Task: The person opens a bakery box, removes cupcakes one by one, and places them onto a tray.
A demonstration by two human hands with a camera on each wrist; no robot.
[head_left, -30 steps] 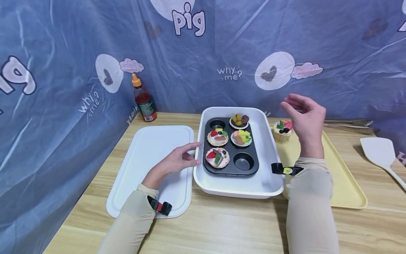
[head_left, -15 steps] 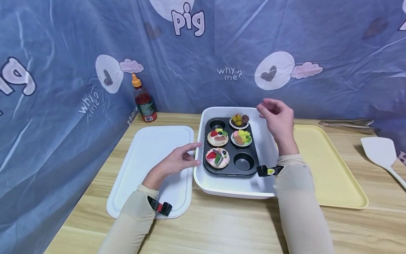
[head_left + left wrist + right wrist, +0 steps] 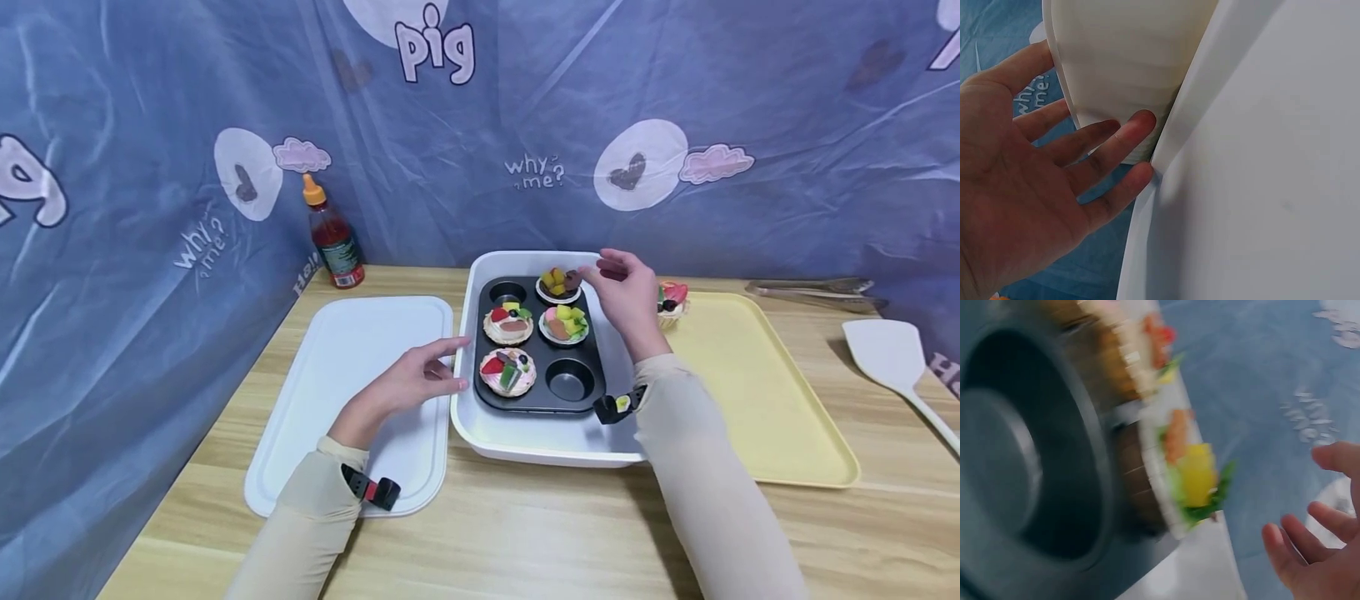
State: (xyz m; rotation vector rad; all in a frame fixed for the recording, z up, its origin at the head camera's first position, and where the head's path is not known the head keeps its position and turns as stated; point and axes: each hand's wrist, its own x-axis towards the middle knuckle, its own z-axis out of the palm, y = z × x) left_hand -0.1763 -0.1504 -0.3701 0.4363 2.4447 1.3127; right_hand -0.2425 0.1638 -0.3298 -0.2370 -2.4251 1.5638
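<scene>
A dark muffin tin (image 3: 542, 357) lies inside a white bin (image 3: 540, 454), with small fruit-topped tarts in several of its cups. My right hand (image 3: 626, 300) hovers by the chocolate-and-yellow fruit tart (image 3: 558, 286) at the tin's back right. Its fingers are loosely bent and hold nothing; in the right wrist view they are spread apart from a tart with yellow fruit (image 3: 1197, 478). My left hand (image 3: 408, 379) rests at the bin's left rim, thumb and fingers relaxed. Two cups, back left and front right, hold no tart. Behind my right hand, a fruit cupcake (image 3: 672, 302) is partly hidden.
A white board (image 3: 345, 350) lies left of the bin, partly under my left arm. The yellow tray (image 3: 772, 417) is on the right, with tongs (image 3: 813, 287) and a white spatula (image 3: 888, 354) beyond it. A red sauce bottle (image 3: 337, 246) stands at back left against the blue cloth.
My right hand has moved left and down, from beside the cupcake over the yellow tray to the tin's back right corner. The left hand stays at the bin's rim.
</scene>
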